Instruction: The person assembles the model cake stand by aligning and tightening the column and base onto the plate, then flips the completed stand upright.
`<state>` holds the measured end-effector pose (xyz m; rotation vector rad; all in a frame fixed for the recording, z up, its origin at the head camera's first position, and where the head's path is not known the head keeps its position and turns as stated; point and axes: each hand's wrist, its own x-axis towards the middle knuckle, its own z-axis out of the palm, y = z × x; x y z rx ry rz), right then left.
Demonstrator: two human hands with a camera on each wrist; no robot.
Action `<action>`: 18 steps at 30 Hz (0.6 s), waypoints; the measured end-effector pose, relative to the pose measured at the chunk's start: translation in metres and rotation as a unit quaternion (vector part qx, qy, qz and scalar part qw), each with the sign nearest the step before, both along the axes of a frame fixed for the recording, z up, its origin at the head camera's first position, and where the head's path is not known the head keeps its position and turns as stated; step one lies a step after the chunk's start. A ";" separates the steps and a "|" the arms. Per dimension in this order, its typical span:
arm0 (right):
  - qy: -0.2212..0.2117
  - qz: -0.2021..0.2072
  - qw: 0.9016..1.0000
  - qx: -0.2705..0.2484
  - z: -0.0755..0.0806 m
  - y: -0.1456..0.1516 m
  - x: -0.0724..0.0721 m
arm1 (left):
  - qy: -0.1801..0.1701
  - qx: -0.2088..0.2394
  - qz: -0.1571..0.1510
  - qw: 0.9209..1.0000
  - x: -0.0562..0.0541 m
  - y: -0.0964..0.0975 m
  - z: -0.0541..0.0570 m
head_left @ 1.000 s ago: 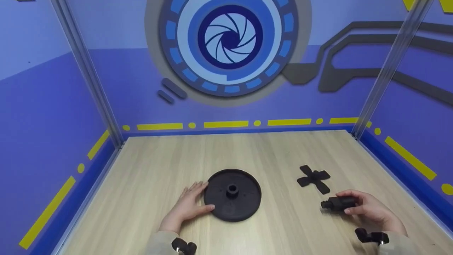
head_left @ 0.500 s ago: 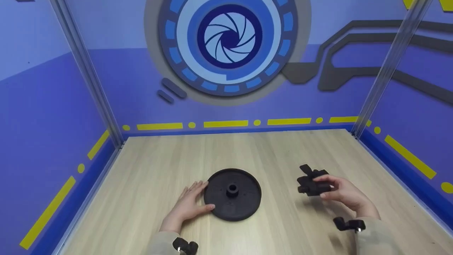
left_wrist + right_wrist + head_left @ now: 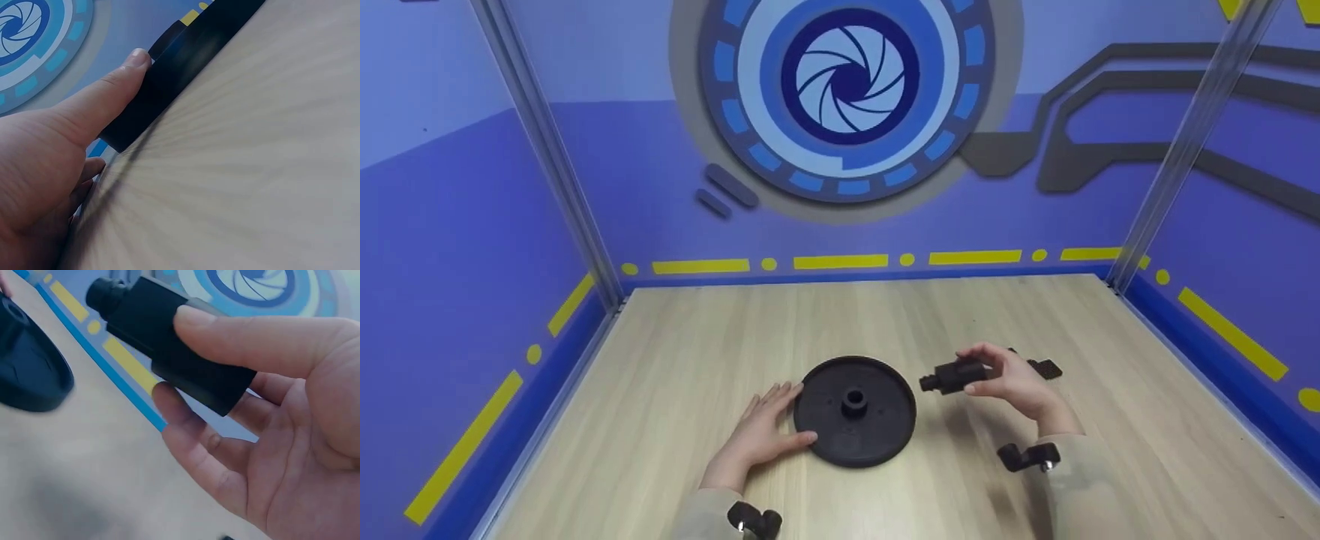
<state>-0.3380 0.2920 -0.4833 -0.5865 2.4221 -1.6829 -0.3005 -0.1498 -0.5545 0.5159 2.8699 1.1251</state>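
On the table in the head view lies a black round base (image 3: 885, 431) with a raised rim and a hollow hub at its centre. My left hand (image 3: 761, 442) rests at its left edge, straight fingers beside the rim; in the left wrist view the thumb (image 3: 121, 81) lies over that rim (image 3: 174, 67). My right hand (image 3: 1020, 386) holds a black cylindrical part (image 3: 956, 376) above the table, right of the base. In the right wrist view, thumb and fingers pinch this part (image 3: 185, 354), its narrow stepped end pointing away from the palm.
Behind my right hand, a black four-bladed propeller-like piece (image 3: 1046, 367) lies mostly hidden. The wooden table (image 3: 720, 330) is bounded by a blue patterned back wall (image 3: 630, 187) and side walls, with metal posts (image 3: 551, 157) at the corners.
My right hand has carried the cylindrical part leftward and up, past the bladed piece, close to the base. My left hand and the base have stayed put.
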 end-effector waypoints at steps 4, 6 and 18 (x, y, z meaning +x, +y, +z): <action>-0.017 0.014 0.998 -0.052 0.000 -0.025 -0.005 | 0.007 0.002 -0.002 1.000 0.000 0.000 0.000; -0.025 0.024 0.996 -0.086 0.001 -0.037 -0.007 | 0.011 0.001 -0.003 1.000 0.000 0.000 0.000; -0.024 0.012 0.990 -0.137 0.003 -0.107 -0.011 | 0.000 -0.004 0.002 1.000 0.000 0.000 0.000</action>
